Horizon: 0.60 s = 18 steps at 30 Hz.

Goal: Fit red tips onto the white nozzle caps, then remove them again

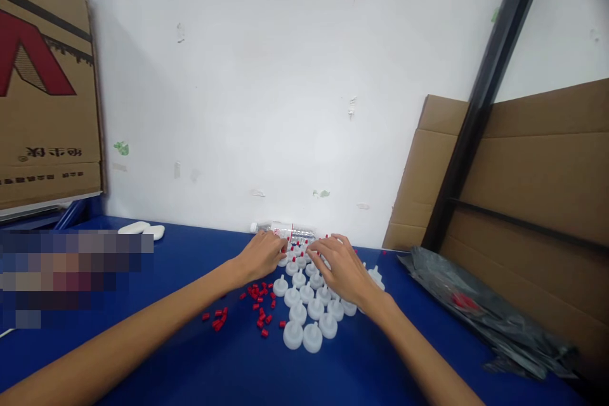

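Observation:
Many translucent white nozzle lids (pixel 315 308) stand spout-up in a cluster on the blue table. Those toward the back carry a small red cap (pixel 294 259) on the spout, while the front ones have bare spouts. My left hand (pixel 261 258) is at the cluster's back left edge, its fingers curled together in a pinch; what is between the fingertips is too small to make out. Over the back right part is my right hand (pixel 339 268), fingers stretched and slightly apart, fingertips close to the capped lids. It hides some lids beneath. Loose red caps (pixel 257 292) lie scattered left of the lids.
A clear plastic bottle (pixel 288 230) lies along the wall behind my hands. White rounded objects (pixel 141 229) rest at the back left, below a large cardboard box (pixel 47 114). Grey plastic bags (pixel 476 311) and cardboard sheets (pixel 542 203) border the right side by a dark metal post (pixel 469 139).

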{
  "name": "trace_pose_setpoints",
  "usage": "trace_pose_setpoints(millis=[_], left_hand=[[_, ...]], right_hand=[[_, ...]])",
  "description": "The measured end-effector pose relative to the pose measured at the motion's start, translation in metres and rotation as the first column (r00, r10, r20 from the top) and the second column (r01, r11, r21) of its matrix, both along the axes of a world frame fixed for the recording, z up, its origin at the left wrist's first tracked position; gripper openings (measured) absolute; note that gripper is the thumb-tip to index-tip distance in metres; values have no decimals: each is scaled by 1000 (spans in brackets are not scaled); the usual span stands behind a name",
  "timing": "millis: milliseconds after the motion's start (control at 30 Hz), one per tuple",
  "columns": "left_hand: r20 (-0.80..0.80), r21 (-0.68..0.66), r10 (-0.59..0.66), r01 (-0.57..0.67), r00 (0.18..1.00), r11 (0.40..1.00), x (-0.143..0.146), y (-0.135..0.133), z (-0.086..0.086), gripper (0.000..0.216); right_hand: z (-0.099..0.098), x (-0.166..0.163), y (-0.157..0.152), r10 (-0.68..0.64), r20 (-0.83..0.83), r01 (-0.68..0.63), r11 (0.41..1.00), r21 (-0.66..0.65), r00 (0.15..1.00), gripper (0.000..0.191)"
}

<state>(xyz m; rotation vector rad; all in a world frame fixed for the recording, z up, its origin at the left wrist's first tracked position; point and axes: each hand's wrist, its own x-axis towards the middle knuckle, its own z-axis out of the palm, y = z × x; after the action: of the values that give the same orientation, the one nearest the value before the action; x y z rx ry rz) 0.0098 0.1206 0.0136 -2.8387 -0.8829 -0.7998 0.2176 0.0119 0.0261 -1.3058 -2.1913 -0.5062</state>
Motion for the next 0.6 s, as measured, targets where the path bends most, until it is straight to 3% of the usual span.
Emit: trace_pose_setpoints(millis=[33,133,200,300,467,600], left_hand=[[33,-10,-5,6,999,1000,-2,-5,2,6],[149,-37,-45,51,988,998,-9,-22,10,13],[284,-77,-97,124,954,989,-15,-33,15,19],[363,-60,-114,145,925,988,-28,-40,21,23],[42,177,-115,106,992,978,-45,-33,23,24],[195,13,-62,60,979,998,-49,-26,19,32]], right_hand=[[-1,-5,-2,19,-9,-19,1000,5,1000,25],[-1,-25,-5,46,-73,-45,999,6,996,51],[3,-39,-3,65,-103,-64,998,7,993,55],[13,-57,5,87,-94,-83,996,45,992,31],[17,-70,22,85,48,-88,994,58,995,11],[13,-64,26,33,132,-48,992,114,991,12]])
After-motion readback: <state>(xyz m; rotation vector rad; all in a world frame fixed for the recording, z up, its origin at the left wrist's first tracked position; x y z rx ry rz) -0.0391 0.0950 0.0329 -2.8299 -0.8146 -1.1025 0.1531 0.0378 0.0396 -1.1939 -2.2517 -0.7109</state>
